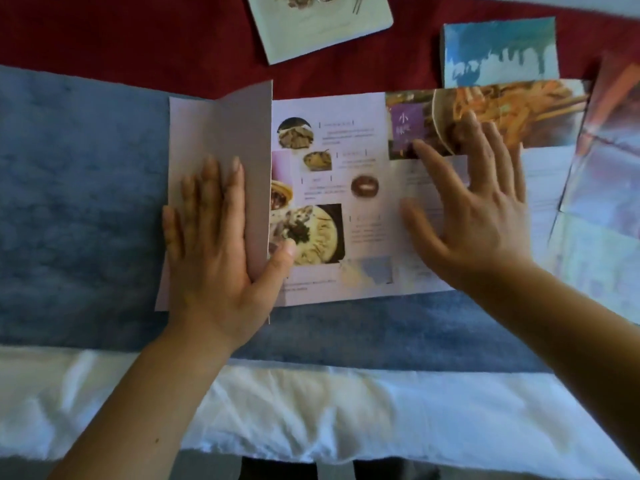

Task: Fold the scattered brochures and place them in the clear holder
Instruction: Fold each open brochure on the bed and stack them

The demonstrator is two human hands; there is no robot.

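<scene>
A food brochure with dish photos lies open on the blue cloth. Its left panel is lifted and partly turned over toward the middle. My left hand holds that panel, fingers on its blank back and thumb under its edge. My right hand lies flat with spread fingers on the brochure's right panel. A folded brochure with a food picture rests at the top. A folded blue sky-print brochure lies at the upper right. The clear holder is not in view.
More unfolded pale, bluish brochures overlap at the right edge. Red cloth covers the far side. White fabric runs along the near edge below the blue cloth.
</scene>
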